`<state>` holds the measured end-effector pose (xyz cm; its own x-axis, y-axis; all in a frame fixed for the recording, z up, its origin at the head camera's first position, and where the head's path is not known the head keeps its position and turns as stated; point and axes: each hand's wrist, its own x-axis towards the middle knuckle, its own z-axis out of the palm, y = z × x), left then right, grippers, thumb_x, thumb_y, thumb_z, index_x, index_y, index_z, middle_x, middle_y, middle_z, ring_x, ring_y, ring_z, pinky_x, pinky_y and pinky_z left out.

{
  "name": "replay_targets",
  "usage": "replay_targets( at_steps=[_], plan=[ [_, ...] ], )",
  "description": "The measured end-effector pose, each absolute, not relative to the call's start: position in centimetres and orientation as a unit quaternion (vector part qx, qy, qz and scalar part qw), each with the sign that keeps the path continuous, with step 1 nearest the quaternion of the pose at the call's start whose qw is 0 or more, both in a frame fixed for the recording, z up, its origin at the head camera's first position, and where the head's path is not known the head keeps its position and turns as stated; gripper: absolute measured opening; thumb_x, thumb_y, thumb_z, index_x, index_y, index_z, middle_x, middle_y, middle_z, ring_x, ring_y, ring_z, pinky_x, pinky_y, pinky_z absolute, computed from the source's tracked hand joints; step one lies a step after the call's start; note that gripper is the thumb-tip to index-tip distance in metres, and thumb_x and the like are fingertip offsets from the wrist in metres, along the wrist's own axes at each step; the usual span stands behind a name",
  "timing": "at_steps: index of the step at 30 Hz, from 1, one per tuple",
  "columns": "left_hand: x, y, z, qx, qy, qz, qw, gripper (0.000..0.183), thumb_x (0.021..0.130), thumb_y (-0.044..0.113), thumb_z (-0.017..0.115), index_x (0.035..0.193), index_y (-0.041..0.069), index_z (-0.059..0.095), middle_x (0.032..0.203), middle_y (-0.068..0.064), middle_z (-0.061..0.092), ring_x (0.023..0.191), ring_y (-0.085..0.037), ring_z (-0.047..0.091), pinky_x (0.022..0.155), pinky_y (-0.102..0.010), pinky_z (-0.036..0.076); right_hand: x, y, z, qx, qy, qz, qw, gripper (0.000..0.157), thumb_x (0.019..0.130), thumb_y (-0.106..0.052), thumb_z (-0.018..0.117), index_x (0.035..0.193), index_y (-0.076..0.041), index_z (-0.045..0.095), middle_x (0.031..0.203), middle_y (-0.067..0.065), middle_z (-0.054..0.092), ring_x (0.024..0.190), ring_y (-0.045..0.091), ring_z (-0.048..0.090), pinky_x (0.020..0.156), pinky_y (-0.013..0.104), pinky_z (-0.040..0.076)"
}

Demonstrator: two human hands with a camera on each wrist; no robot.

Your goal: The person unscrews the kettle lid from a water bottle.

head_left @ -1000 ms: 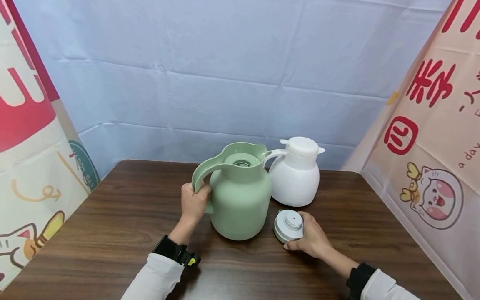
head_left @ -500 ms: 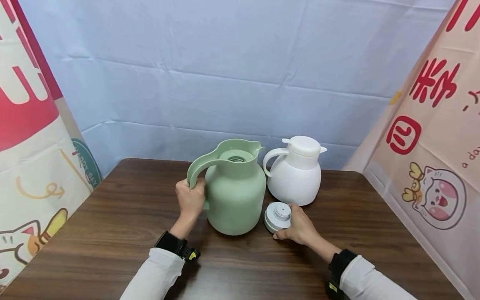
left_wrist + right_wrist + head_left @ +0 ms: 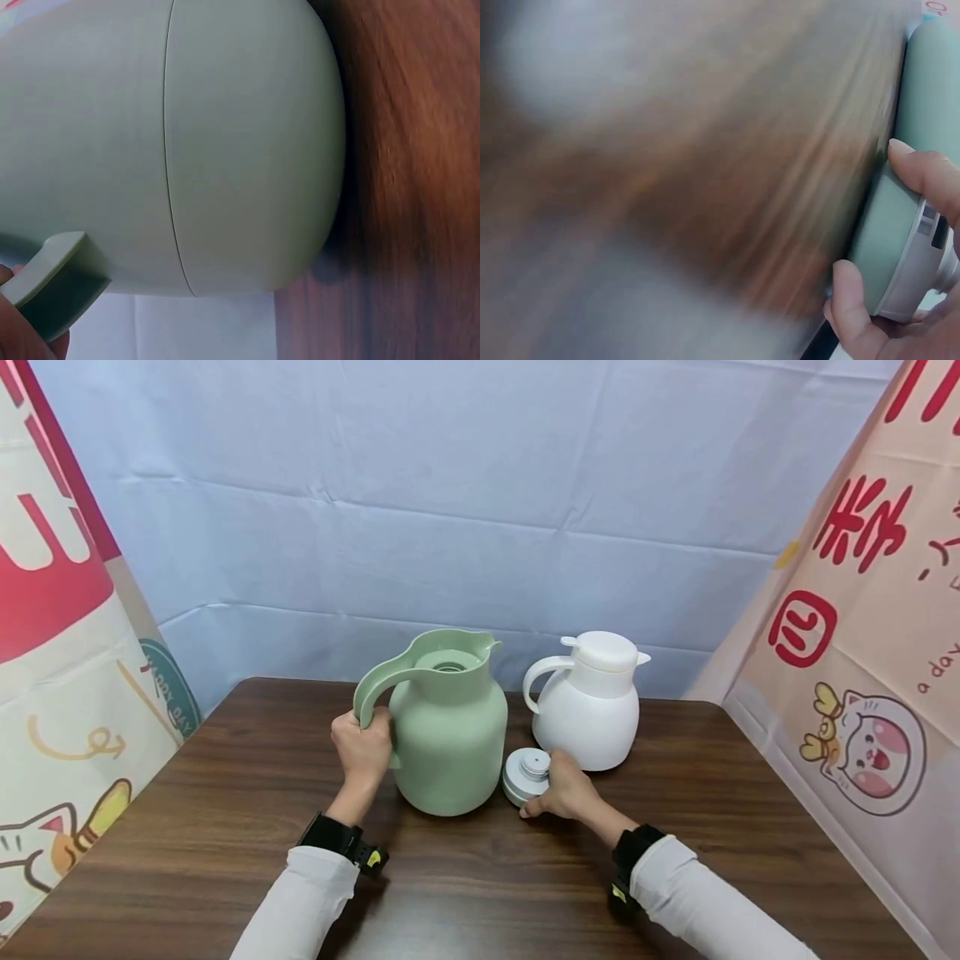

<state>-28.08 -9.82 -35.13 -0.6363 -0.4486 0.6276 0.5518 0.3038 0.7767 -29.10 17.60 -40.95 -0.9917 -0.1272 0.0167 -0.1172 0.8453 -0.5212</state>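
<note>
A green vacuum jug [image 3: 450,735] stands upright on the brown table, its mouth uncovered. Around the lower part of its handle, the left hand [image 3: 363,745] keeps a grip. In the left wrist view the jug's body [image 3: 225,150] fills much of the frame, with its bottom close to the wood. The right hand [image 3: 567,789] grips the jug lid [image 3: 522,781], which lies with its white threaded plug up, just right of the jug. In the right wrist view, thumb and fingers span the lid's green rim [image 3: 885,232].
A white vacuum jug [image 3: 588,718] with its lid on stands behind the right hand, its handle toward the green one. The wooden table [image 3: 480,893] reaches back to a pale blue cloth [image 3: 450,510]. Printed cloths [image 3: 847,693] hang at both sides.
The green jug and the lid have both shifted left and slightly back across the table, each still in its hand. A wider gap now shows between the two jugs.
</note>
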Motion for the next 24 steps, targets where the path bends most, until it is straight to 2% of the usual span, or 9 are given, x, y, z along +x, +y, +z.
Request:
replay_targets(
  at_steps=[9,17,19,24],
  plan=[
    [-30.3,-11.2,-36.6,-0.024,-0.693,-0.574,0.436,0.045,0.076,-0.003,0.049,0.045,0.015,0.022,0.039,0.001,0.015,0.034,-0.012,0.008,0.036,-0.026,0.014,-31.0,15.7,-40.8,-0.061,0.961,-0.271,0.005,0.089,0.044,-0.032,0.090,0.109,0.009,0.045,0.099,0.016,0.055,0.088,0.026,0.054,0.078,0.037,0.048],
    [-31.3,-11.8,-36.5,0.011,-0.693,-0.557,0.457,0.042,0.073,0.001,0.049,0.044,0.015,0.021,0.039,0.001,0.015,0.035,-0.013,0.008,0.037,-0.026,0.014,-32.4,14.6,-40.9,-0.038,0.963,-0.267,0.003,0.096,0.046,-0.036,0.088,0.117,0.009,0.041,0.104,0.018,0.053,0.091,0.027,0.052,0.079,0.037,0.047],
    [-31.6,-12.1,-36.5,0.023,-0.693,-0.552,0.462,0.041,0.072,0.002,0.049,0.044,0.015,0.022,0.039,0.001,0.015,0.036,-0.013,0.008,0.038,-0.026,0.014,-32.8,14.2,-40.9,-0.032,0.962,-0.271,0.010,0.095,0.047,-0.036,0.088,0.117,0.008,0.041,0.104,0.018,0.052,0.087,0.026,0.052,0.072,0.036,0.049],
    [-32.4,-12.6,-36.5,0.038,-0.691,-0.549,0.469,0.041,0.072,0.002,0.050,0.043,0.014,0.023,0.040,0.000,0.015,0.036,-0.013,0.008,0.038,-0.027,0.014,-33.6,13.2,-40.7,-0.005,0.955,-0.294,0.031,0.088,0.046,-0.031,0.089,0.111,0.004,0.041,0.098,0.016,0.051,0.065,0.024,0.054,0.043,0.032,0.050]
  ],
)
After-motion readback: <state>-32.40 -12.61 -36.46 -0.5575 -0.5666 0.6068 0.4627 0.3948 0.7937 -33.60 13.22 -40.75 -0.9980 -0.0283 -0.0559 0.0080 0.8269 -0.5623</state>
